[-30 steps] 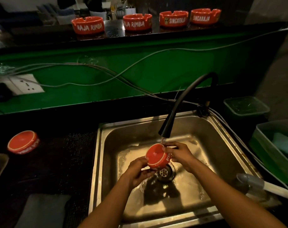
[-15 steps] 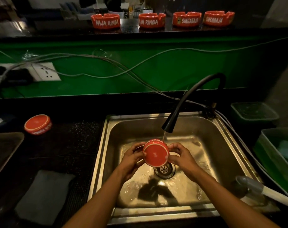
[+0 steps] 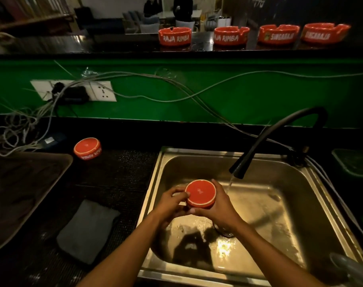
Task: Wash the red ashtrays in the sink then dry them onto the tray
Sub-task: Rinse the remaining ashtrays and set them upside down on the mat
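Both hands hold a red ashtray [image 3: 200,193] upside down over the left part of the steel sink [image 3: 257,206]. My left hand [image 3: 172,206] grips its left side and my right hand [image 3: 215,208] cups its right side and underside. A thin stream of water falls from the black tap [image 3: 237,170] just right of the ashtray. Another red ashtray [image 3: 87,148] lies upside down on the dark counter, beside the dark tray [image 3: 27,183] at the left. Several red ashtrays [image 3: 175,36] stand upright on the upper ledge.
A grey cloth [image 3: 87,228] lies on the counter left of the sink. Loose cables [image 3: 135,83] and a wall socket [image 3: 103,92] run along the green wall. Green plastic tubs [image 3: 354,162] stand at the right, and a grey object [image 3: 350,268] sits at the sink's near right corner.
The ashtray has moved left, out from under the tap's stream, and turned so its base faces up. My view has swung left, which brings the tray further into view.
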